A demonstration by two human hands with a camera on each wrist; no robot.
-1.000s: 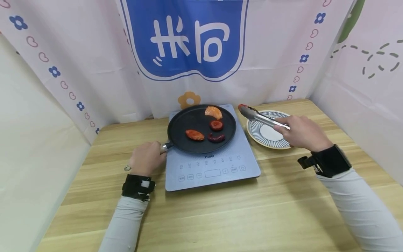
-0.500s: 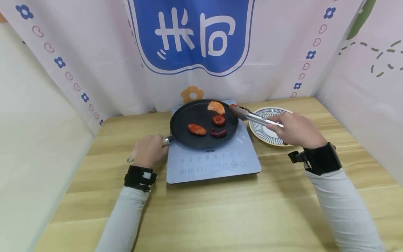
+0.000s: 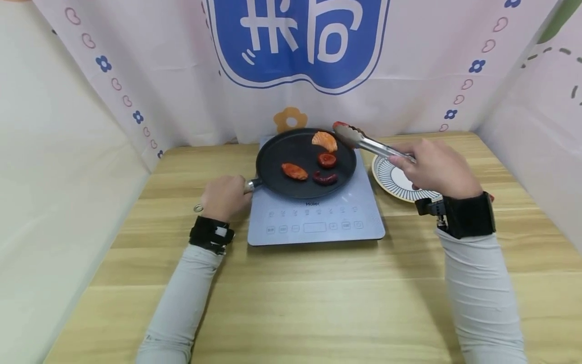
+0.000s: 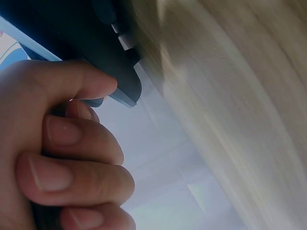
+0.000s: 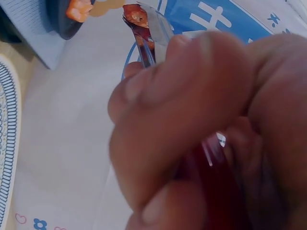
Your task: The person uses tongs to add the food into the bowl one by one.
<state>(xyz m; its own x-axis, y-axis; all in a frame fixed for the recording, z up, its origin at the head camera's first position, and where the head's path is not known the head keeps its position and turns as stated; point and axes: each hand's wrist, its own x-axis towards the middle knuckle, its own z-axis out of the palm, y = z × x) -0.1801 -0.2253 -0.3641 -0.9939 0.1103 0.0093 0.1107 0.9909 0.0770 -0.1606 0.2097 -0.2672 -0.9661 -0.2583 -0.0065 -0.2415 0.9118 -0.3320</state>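
In the head view, my left hand (image 3: 224,197) grips the handle (image 3: 249,186) of a round black frying pan (image 3: 279,156), fingers curled round it in the left wrist view. On the pan lie an orange fan-shaped piece (image 3: 325,141), a round red slice (image 3: 327,160), a dark red curved piece (image 3: 325,178) and an orange-red piece like a chicken wing (image 3: 294,171). My right hand (image 3: 438,169) holds metal tongs (image 3: 381,149), their tips at the pan's back right rim. Between the tips is a reddish food piece (image 5: 136,17); its kind is unclear.
Under the pan is a light-blue induction cooktop (image 3: 318,235) on the wooden table (image 3: 309,298). A blue-striped plate (image 3: 385,177) stands to its right, partly hidden by my right hand. A printed curtain (image 3: 177,101) hangs close behind.
The tongs with the reddish piece have moved left, from beside the plate to the pan's back right rim. My left hand keeps its grip. The head view has shifted a little.
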